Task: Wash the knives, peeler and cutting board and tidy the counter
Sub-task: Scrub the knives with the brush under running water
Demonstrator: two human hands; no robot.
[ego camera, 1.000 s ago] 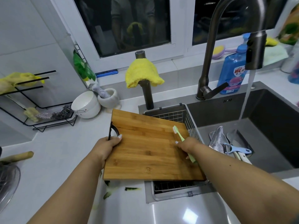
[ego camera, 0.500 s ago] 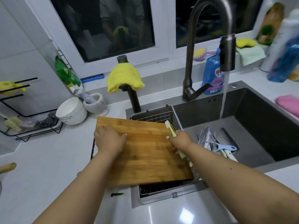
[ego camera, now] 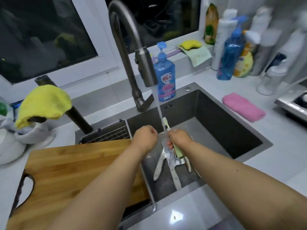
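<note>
My right hand (ego camera: 178,138) grips the toothbrush (ego camera: 166,124) under running water (ego camera: 159,110); left hand (ego camera: 146,138) curled, empty. I should turn the bristles through the stream.

Over the dark steel sink (ego camera: 216,113), the right hand (ego camera: 180,138) gripped a pale green toothbrush (ego camera: 178,151), its head up in the water running from the tall grey faucet (ego camera: 127,52). The left hand (ego camera: 144,138) hung beside it, curled and holding nothing. Pale-handled knives (ego camera: 158,165) lay on the sink floor beneath. The bamboo cutting board (ego camera: 74,166) rested at near left across the wire rack (ego camera: 108,135) and white surface (ego camera: 274,155).
</note>
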